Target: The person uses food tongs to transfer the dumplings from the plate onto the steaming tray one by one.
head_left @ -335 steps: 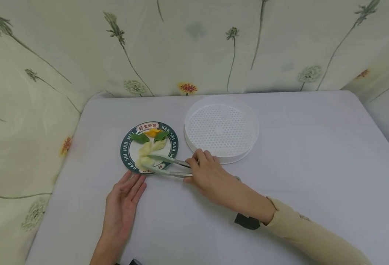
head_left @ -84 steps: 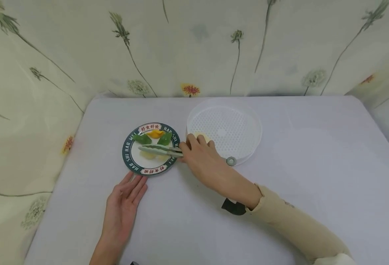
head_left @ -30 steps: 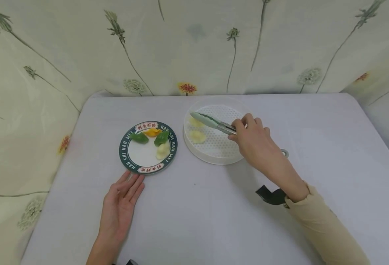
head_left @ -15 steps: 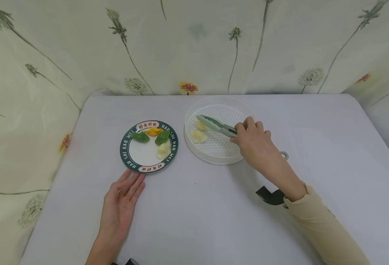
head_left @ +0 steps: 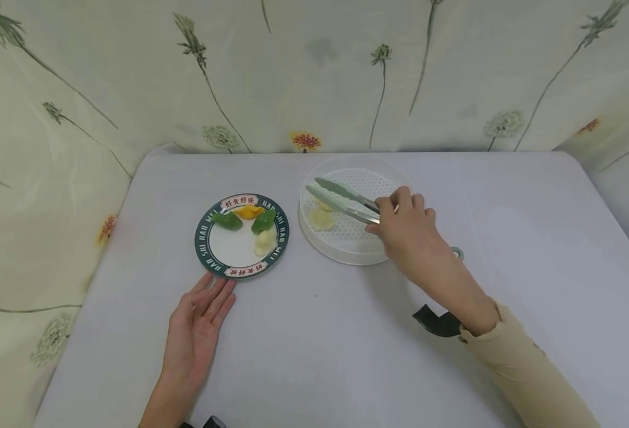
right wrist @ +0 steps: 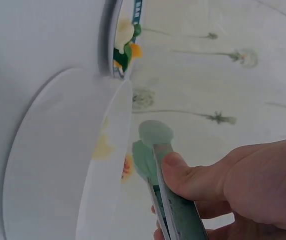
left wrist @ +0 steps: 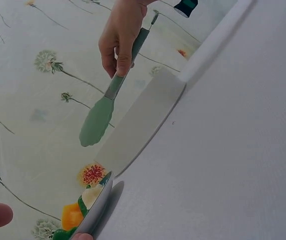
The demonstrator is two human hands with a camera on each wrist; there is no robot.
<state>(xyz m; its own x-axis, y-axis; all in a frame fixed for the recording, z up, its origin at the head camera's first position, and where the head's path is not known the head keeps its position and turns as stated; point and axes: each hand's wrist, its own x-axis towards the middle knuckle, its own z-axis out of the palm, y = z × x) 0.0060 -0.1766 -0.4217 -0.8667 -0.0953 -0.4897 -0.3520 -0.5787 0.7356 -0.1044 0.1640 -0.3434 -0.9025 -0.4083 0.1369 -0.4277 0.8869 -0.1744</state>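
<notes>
My left hand lies palm up with fairly straight fingers, its fingertips at the near rim of a green-edged plate. Two green dumplings, an orange dumpling and a pale dumpling sit on that plate. Over a white perforated steamer tray, my right hand grips tongs with pale green tips. The tips stand apart with nothing between them. Two pale yellow dumplings lie at the tray's left side, the nearer one in plain sight, the farther partly hidden by the tongs.
A white cloth covers the table. Behind it hangs a flower-patterned curtain, right along the table's far edge. The plate stands left of the tray with a narrow gap between them.
Two pale dumplings have gone from plate to tray over the earlier frames. In the last half second the tongs' tips have spread and risen off the farther dumpling. The left hand has stayed put.
</notes>
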